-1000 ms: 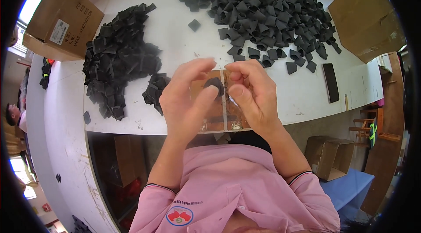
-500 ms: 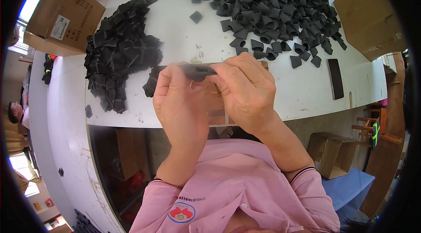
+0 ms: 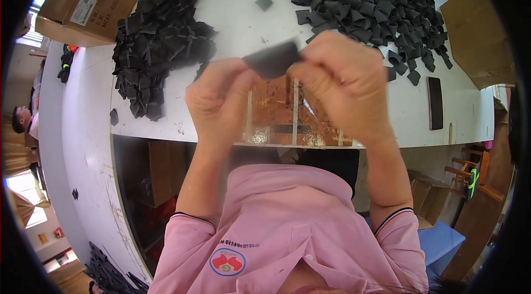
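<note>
Between my two hands, above the near part of the table, a small black piece of soft-looking material (image 3: 274,60) is stretched out. My left hand (image 3: 218,95) pinches its left end and my right hand (image 3: 349,81) pinches its right end; both are closed and somewhat blurred. Beneath them lies a brown board (image 3: 271,107) crossed with clear tape. Left of my hands is a heap of flat black pieces (image 3: 160,45). Beyond my right hand spreads a larger heap of black, tube-like pieces with pointed corners (image 3: 359,6). A single black piece (image 3: 264,2) rests between the heaps.
Cardboard boxes stand at the left (image 3: 91,3) and right (image 3: 478,34) of the white table (image 3: 398,131). A dark phone (image 3: 435,103) lies near the right edge. Below on the right are an open carton (image 3: 428,197) and a wooden stool (image 3: 475,175). Another person (image 3: 23,120) is far left.
Both hands have risen away from me and moved slightly apart. The black piece, bunched between my fingers before, now shows a broad flat face. More of the brown board shows.
</note>
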`<state>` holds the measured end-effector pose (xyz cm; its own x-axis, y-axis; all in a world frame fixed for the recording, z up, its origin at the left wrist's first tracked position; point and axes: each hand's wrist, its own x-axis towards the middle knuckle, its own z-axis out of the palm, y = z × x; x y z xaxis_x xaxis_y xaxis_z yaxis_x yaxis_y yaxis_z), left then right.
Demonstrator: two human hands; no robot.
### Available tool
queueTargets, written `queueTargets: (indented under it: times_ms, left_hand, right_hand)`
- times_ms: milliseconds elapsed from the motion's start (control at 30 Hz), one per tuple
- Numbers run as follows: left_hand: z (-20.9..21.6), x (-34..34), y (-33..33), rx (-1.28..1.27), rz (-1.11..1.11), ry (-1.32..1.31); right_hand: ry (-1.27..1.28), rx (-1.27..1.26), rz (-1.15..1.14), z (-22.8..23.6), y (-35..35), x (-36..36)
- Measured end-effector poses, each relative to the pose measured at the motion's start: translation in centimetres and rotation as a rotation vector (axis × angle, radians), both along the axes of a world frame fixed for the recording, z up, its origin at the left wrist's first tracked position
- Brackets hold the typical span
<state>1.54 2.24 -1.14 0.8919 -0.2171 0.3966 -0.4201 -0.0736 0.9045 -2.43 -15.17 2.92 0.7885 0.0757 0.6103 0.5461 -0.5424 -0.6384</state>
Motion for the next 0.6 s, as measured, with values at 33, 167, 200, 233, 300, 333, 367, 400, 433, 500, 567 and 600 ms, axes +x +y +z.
queueTargets:
  times_ms: [33,167,200,233,300,333,367,400,433,500,567,600]
  left_hand:
    - [-0.8,0.7,0.4,-0.038,0.074,0.059]
    - [-6.4,3.1,2.7,0.356,0.217,0.028]
    - [-7.8,3.3,3.0,0.532,0.23,-0.058]
    - [-8.7,3.4,3.0,0.536,0.234,-0.054]
    - [-9.9,3.5,2.3,0.803,0.384,-0.077]
    - [-10.2,3.8,2.3,0.807,0.376,-0.075]
    - [-10.5,4.4,2.2,0.885,0.358,-0.027]
    - [-10.7,4.9,2.2,0.963,0.34,0.02]
    - [-10.9,5.2,2.3,0.965,0.337,0.019]
    - [-11.4,5.7,2.5,0.99,0.261,0.054]
    - [-11.7,5.9,3.1,0.906,0.281,-0.101]
    - [-11.6,6.0,3.2,0.819,0.304,-0.251]
  right_hand:
    - [0.18,0.361,-0.064,1.0,-0.7,0.5]
    - [0.252,0.592,-0.332,-1.6,-1.8,1.2]
    - [0.317,0.578,-0.342,-2.6,-1.3,0.1]
    - [0.387,0.732,-0.258,-4.0,-0.3,-0.8]
    - [0.542,0.696,-0.204,-5.5,0.5,-2.6]
    - [0.544,0.699,-0.21,-6.1,0.8,-3.3]
    - [0.615,0.686,-0.21,-6.5,1.1,-3.8]
    - [0.686,0.671,-0.208,-7.0,1.3,-4.2]
    - [0.686,0.674,-0.209,-7.4,1.5,-4.5]
    - [0.677,0.663,-0.174,-7.9,2.0,-4.9]
    - [0.669,0.608,-0.18,-7.6,2.4,-5.1]
    - [0.664,0.553,-0.182,-7.6,2.6,-5.2]
